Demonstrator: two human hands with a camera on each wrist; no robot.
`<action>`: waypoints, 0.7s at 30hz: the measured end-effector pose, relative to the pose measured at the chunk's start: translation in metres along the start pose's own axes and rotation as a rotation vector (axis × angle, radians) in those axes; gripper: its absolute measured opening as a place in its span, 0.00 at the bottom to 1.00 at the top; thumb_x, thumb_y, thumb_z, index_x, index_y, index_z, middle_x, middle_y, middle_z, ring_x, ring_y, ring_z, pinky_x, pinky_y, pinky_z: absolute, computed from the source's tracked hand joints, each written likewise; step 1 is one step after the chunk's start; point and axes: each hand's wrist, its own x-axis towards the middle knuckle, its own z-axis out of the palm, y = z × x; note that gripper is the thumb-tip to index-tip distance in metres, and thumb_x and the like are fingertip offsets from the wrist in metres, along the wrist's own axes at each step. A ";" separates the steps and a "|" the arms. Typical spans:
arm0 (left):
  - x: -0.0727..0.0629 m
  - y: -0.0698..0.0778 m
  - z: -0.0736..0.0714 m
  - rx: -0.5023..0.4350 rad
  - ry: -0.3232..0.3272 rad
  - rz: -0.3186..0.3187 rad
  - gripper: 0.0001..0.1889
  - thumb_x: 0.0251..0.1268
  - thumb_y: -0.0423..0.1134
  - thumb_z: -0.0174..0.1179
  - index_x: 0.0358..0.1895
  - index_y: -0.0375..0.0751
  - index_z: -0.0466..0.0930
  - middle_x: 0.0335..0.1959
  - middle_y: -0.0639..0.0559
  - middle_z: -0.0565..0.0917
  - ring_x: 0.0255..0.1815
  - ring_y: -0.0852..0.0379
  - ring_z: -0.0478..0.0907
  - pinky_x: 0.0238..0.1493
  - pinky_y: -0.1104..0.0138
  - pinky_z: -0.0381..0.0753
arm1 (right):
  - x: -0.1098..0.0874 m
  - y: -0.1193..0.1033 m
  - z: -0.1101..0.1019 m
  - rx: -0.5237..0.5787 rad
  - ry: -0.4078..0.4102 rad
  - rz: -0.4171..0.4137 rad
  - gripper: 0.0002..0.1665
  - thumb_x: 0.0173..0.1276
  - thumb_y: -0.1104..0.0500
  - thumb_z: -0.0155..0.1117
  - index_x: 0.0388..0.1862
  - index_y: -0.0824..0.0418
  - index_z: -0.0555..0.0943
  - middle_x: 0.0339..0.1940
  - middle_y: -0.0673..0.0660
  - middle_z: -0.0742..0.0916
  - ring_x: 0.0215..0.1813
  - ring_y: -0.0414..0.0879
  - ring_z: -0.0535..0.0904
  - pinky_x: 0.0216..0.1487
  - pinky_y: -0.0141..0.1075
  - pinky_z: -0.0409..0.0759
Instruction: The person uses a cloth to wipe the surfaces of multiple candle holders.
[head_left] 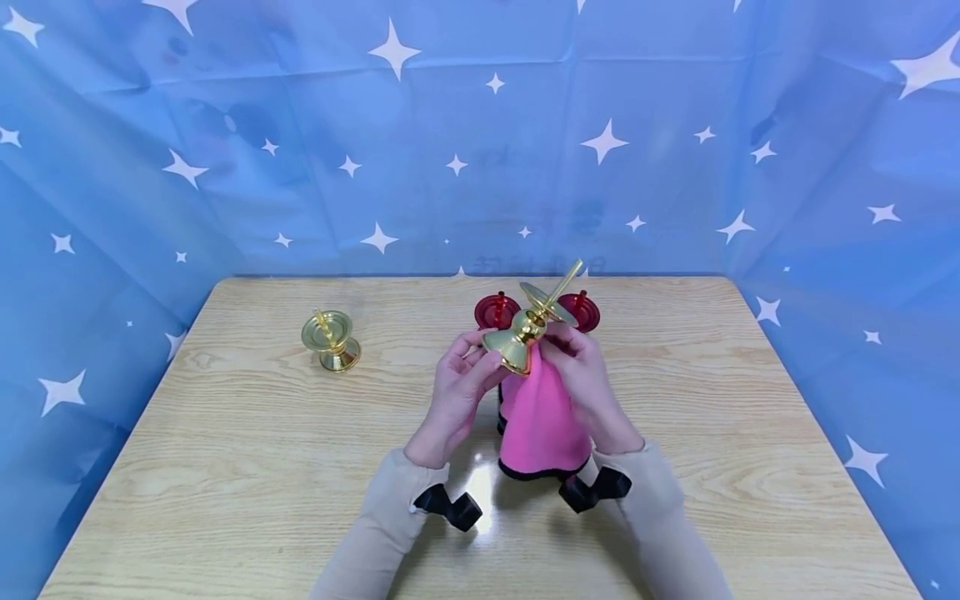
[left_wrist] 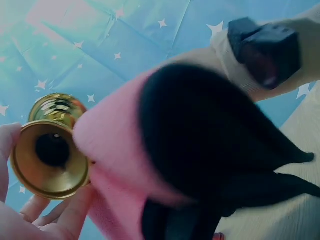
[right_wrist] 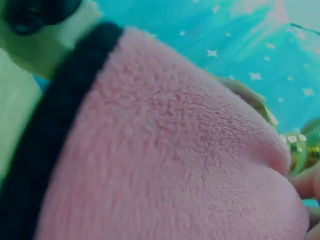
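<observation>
A shiny gold candle holder [head_left: 516, 347] is held tilted above the table, its spike pointing up and right. My left hand [head_left: 459, 390] grips its flared base, whose hollow underside [left_wrist: 70, 175] faces the left wrist camera. A pink cloth [head_left: 542, 421] with black edging hangs from my right hand [head_left: 588, 375], which pinches it against the holder's middle. In the right wrist view the cloth [right_wrist: 175, 135] covers most of the right hand; only some fingertips show at the edge.
Another gold candle holder [head_left: 330, 337] stands upright at the table's left. Behind my hands stand two red candle holders [head_left: 487, 317], partly hidden. A blue star-patterned curtain [head_left: 450, 125] hangs behind the wooden table [head_left: 262, 467].
</observation>
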 end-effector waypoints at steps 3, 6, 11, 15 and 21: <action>-0.001 -0.001 -0.001 0.016 0.001 -0.045 0.11 0.57 0.28 0.56 0.44 0.40 0.73 0.39 0.49 0.82 0.41 0.59 0.81 0.46 0.64 0.80 | 0.009 -0.003 -0.003 0.016 -0.059 0.069 0.14 0.62 0.75 0.53 0.45 0.73 0.79 0.30 0.43 0.83 0.35 0.34 0.76 0.38 0.25 0.74; -0.001 -0.002 0.000 0.016 0.012 -0.041 0.11 0.58 0.26 0.54 0.44 0.40 0.73 0.39 0.50 0.82 0.41 0.59 0.81 0.47 0.64 0.79 | 0.012 -0.005 -0.005 0.030 -0.088 0.119 0.16 0.63 0.74 0.52 0.50 0.76 0.76 0.31 0.43 0.83 0.35 0.34 0.78 0.39 0.25 0.75; -0.002 -0.005 0.004 0.046 0.077 0.056 0.15 0.56 0.24 0.56 0.47 0.40 0.73 0.39 0.51 0.83 0.41 0.59 0.80 0.46 0.66 0.79 | 0.008 -0.005 -0.002 0.057 -0.086 0.146 0.14 0.65 0.72 0.53 0.35 0.56 0.82 0.31 0.44 0.82 0.33 0.34 0.76 0.35 0.25 0.74; -0.001 -0.007 0.005 0.098 0.115 0.157 0.19 0.54 0.24 0.59 0.52 0.34 0.71 0.40 0.52 0.84 0.42 0.58 0.80 0.43 0.69 0.78 | -0.001 -0.006 0.001 0.060 -0.089 0.114 0.16 0.66 0.70 0.55 0.30 0.48 0.81 0.31 0.46 0.81 0.30 0.36 0.75 0.31 0.26 0.74; 0.001 -0.008 0.004 0.096 0.142 0.226 0.24 0.52 0.28 0.65 0.53 0.32 0.69 0.40 0.52 0.84 0.42 0.57 0.79 0.41 0.69 0.78 | -0.016 -0.011 0.006 0.030 -0.050 0.040 0.08 0.65 0.70 0.57 0.36 0.61 0.82 0.32 0.48 0.81 0.33 0.38 0.73 0.32 0.27 0.72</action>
